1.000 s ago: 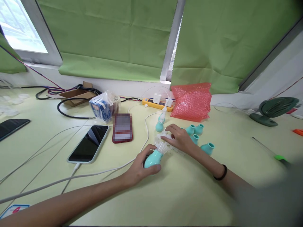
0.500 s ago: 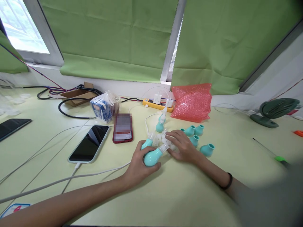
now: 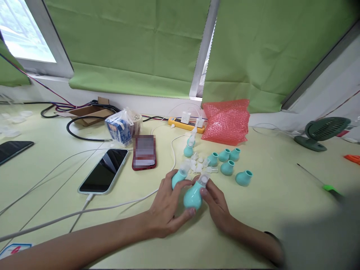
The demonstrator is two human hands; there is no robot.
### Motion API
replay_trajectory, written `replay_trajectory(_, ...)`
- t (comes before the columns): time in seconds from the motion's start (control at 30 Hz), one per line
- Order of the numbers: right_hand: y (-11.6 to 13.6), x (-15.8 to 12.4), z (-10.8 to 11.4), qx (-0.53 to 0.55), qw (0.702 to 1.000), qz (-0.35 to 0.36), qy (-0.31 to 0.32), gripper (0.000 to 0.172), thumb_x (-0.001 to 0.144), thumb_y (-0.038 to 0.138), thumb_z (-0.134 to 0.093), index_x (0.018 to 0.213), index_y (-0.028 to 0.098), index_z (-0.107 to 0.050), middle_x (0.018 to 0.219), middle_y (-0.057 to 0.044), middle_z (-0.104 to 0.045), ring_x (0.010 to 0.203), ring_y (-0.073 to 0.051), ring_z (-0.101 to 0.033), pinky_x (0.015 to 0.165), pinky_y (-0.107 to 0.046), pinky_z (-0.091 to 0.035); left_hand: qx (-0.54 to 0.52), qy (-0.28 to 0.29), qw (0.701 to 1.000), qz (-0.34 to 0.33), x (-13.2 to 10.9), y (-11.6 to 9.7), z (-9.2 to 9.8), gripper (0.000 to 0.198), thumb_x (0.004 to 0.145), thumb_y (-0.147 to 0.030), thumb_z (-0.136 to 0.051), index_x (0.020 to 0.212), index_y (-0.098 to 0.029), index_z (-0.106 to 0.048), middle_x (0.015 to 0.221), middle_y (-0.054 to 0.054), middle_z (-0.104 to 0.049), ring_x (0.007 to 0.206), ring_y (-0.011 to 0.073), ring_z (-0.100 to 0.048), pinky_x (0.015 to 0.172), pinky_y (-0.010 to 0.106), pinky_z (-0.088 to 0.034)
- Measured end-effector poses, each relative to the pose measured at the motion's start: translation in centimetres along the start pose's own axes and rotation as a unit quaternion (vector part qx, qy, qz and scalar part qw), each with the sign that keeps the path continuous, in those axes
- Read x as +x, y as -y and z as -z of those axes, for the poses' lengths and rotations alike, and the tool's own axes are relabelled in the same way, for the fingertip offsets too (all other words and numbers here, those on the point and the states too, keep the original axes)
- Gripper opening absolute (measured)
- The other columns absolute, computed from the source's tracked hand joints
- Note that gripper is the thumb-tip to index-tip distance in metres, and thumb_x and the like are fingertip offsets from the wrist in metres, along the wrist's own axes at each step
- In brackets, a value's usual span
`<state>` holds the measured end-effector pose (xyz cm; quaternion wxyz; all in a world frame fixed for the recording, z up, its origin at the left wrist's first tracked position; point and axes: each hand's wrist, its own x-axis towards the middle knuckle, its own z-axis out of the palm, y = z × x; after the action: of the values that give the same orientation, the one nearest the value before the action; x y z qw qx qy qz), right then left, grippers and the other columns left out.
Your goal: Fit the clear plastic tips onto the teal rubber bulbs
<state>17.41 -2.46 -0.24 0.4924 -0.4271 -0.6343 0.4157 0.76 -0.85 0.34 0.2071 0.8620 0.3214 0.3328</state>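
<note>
View: head
Left hand (image 3: 168, 208): the grip is closed around the teal bulb (image 3: 192, 197), which is held low over the tabletop (image 3: 239, 232) at mid-frame.
Right hand (image 3: 216, 204): the grip is pinched on the clear nozzle (image 3: 203, 180) at the bulb's 1 o'clock end.
Second bulb (image 3: 178, 177): seen at 10 o'clock, just beside the left hand.
Spare bulbs (image 3: 227, 167): grouped at 2 o'clock, near the pink bubble wrap (image 3: 226, 122).

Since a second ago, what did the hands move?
The right hand left the pile of clear caps and came nearer, now pinching a clear cap on the teal bulb. The left hand pulled that bulb closer, still gripping it. The loose teal bulbs and pink bubble wrap stayed put.
</note>
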Motion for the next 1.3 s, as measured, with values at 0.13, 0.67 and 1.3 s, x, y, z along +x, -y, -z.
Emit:
replay_trajectory(0.13, -0.1, -0.1, 0.1, 0.058, 0.993, -0.076, 0.065, 0.019, 0.077, 0.036, -0.047, 0.081, 0.018, -0.049, 0.068, 0.0, -0.049, 0.064, -0.012, -0.047, 0.059, -0.023, -0.039, -0.041, -0.085, 0.995, 0.034, 0.1, 0.2, -0.1, 0.019, 0.079, -0.026, -0.044, 0.098, -0.02, -0.046, 0.111, 0.007, -0.024, 0.107, 0.0207, -0.032, 0.087, 0.033, -0.035)
replay_trajectory(0.67, -0.7, 0.1, 0.1, 0.073, 0.985, -0.12, 0.098, 0.026, 0.071, 0.038, -0.054, 0.066, 0.017, -0.041, 0.057, 0.005, -0.03, 0.053, -0.007, -0.027, 0.047, -0.02, -0.023, -0.101, -0.136, 0.985, 0.037, 0.8, 1.6, -0.8, 0.012, 0.075, -0.022, -0.054, 0.077, -0.018, -0.065, 0.101, 0.007, -0.042, 0.09, 0.017, -0.047, 0.077, 0.028, -0.039)
replay_trajectory(1.3, -0.7, 0.4, 0.1, 0.087, 0.982, -0.129, 0.109, 0.025, 0.072, 0.039, -0.052, 0.067, 0.016, -0.044, 0.058, 0.004, -0.032, 0.055, -0.008, -0.029, 0.049, -0.02, -0.026, 0.023, -0.13, 0.991, 0.004, 0.8, 1.6, -0.8, 0.016, 0.079, -0.019, -0.048, 0.08, -0.02, -0.065, 0.101, 0.008, -0.046, 0.092, 0.0199, -0.046, 0.076, 0.034, -0.034)
